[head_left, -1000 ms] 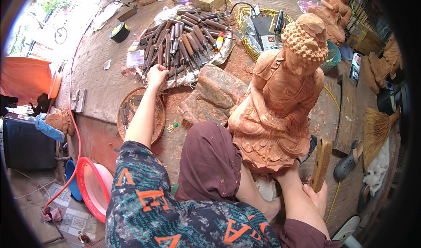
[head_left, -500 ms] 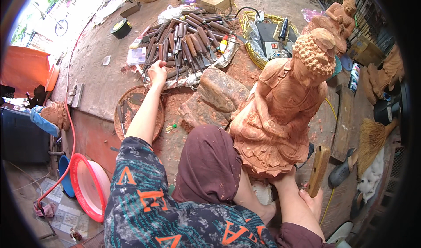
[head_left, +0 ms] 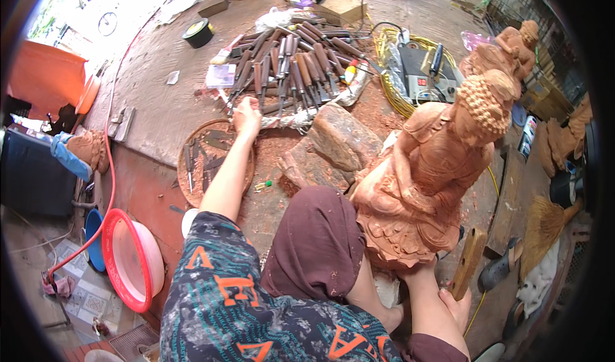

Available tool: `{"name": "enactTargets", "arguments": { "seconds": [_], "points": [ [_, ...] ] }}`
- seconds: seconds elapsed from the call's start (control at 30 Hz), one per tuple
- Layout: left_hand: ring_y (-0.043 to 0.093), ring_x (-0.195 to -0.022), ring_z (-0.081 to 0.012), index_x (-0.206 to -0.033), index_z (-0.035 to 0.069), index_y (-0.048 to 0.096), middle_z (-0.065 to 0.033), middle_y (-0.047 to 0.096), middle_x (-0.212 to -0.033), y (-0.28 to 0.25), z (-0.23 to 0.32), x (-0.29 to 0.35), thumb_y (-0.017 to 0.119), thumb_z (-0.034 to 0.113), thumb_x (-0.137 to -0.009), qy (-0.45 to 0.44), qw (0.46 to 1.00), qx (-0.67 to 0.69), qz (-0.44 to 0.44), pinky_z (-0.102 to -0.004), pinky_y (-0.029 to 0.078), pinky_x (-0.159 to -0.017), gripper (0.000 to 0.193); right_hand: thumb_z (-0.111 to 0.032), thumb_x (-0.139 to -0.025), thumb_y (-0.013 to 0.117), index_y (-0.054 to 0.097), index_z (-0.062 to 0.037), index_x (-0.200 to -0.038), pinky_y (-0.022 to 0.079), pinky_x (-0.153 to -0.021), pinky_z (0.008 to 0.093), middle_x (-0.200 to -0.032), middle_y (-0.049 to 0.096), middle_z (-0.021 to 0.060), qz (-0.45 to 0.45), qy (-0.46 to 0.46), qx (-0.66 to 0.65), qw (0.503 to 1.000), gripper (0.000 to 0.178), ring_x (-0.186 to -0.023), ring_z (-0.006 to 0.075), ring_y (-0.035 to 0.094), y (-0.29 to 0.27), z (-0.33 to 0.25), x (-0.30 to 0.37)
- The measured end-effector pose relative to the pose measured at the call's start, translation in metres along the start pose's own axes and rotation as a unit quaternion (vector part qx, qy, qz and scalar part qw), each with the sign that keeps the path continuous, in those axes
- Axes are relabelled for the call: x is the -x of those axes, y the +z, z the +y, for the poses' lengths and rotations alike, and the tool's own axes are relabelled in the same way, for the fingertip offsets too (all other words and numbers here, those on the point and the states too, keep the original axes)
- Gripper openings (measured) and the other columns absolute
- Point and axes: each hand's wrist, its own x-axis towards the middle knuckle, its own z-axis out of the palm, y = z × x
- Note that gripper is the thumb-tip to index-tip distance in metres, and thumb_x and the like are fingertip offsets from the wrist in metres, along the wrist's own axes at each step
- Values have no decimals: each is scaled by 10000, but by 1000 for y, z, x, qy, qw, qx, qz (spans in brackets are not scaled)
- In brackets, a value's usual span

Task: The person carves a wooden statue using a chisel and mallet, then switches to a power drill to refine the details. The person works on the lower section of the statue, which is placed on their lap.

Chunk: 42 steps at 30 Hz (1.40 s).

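My left hand reaches out to the near left edge of a heap of wood-handled carving chisels. Its fingers are curled closed, and what they hold, if anything, is hidden. Beside my right shin, my right hand grips the lower end of a flat wooden bar, which stands nearly upright. A carved reddish wooden seated figure with a knobbly head leans between my legs, its lotus base near my shins.
Below my left hand lies a round shallow tray with several blades. Rough wood blocks sit beside the figure. A grey control box and coiled yellow cable stand behind. A red-rimmed basin is at left, a straw broom at right.
The whole view has shifted, so most things appear farther right. My left hand stays by the chisels' near left edge, fingers still curled. My right hand keeps its hold on the wooden bar.
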Motion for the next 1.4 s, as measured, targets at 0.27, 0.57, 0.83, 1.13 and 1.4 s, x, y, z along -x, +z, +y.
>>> {"name": "enactTargets", "arguments": {
  "seconds": [0.27, 0.57, 0.83, 1.13, 1.4],
  "points": [
    [619, -900, -323, -1016, 62, 653, -185, 630, -948, 9, -2, 10, 563, 103, -796, 17, 997, -29, 64, -412, 487, -809, 241, -537, -869, 426, 349, -249, -1432, 277, -1120, 374, -1499, 312, 19, 91, -75, 215, 970, 637, -1370, 231, 302, 12, 1, 1],
    [593, -1001, -351, -1003, 56, 658, -210, 626, -1008, -14, -52, -68, 448, 76, -848, 8, 985, -110, 130, -432, 465, -869, 262, -511, -849, 481, 431, -196, -1364, 333, -1066, 379, -1400, 425, 42, 137, -108, 234, 957, 606, -1283, 243, 400, 30, 16, -4],
    [612, -996, -324, -1086, 87, 645, -176, 655, -1041, -17, -124, -120, 455, 235, -892, 31, 963, -260, -62, -426, 460, -856, 309, -228, -705, 735, 543, -6, -1040, 431, -714, 279, -800, 540, 53, 143, 173, -477, 850, 445, -750, 124, 513, -75, 26, 119],
    [525, -824, -122, -1248, -30, 463, -108, 529, -1030, -85, -74, -22, 452, -64, -915, -230, 742, 587, -227, -212, 488, -677, 335, -180, -717, 767, 548, -5, -1045, 448, -658, 277, -781, 548, 32, 188, 187, -520, 812, 431, -706, 112, 520, -62, 34, 124],
    [313, -465, -41, -1403, 38, 285, 12, 399, -690, -132, 196, 99, 379, 370, -1004, 191, 725, 591, -296, -180, 253, -393, 528, -40, -696, 764, 540, -7, -1034, 429, -599, 225, -708, 508, -11, 293, 125, -505, 802, 407, -628, 57, 479, -62, 53, 133]
  ]
}}
